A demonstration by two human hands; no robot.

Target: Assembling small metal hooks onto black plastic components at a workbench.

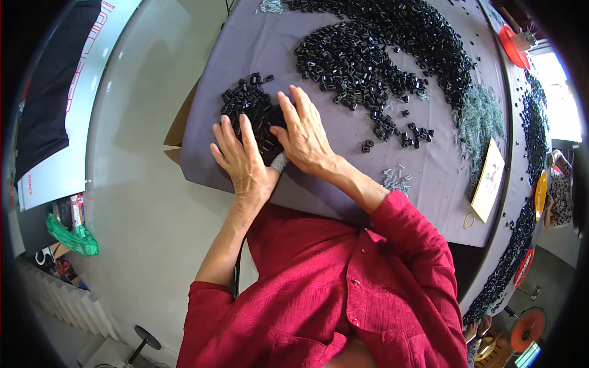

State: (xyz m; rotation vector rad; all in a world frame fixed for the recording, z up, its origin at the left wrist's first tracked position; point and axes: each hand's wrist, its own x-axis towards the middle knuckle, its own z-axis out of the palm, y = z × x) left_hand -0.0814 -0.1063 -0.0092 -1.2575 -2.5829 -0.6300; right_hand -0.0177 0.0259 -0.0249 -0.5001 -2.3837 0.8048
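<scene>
A small pile of short black plastic cylinder pieces lies near the left corner of the cloth-covered table. My left hand rests over the near side of this pile, its fingers stretched and spread. Grey wrapping covers its thumb. On the pile's right side is my right hand, fingers extended, with the thumb reaching in toward the left hand. Between the two hands more black pieces show, partly hidden by the palms. Neither hand is closed on a piece.
A large heap of black pieces spreads across the far side. Clear thin pins are heaped at the right, with a smaller cluster of pins nearer me. A card and yellow ring lie by the right edge. A cardboard flap sticks out at left.
</scene>
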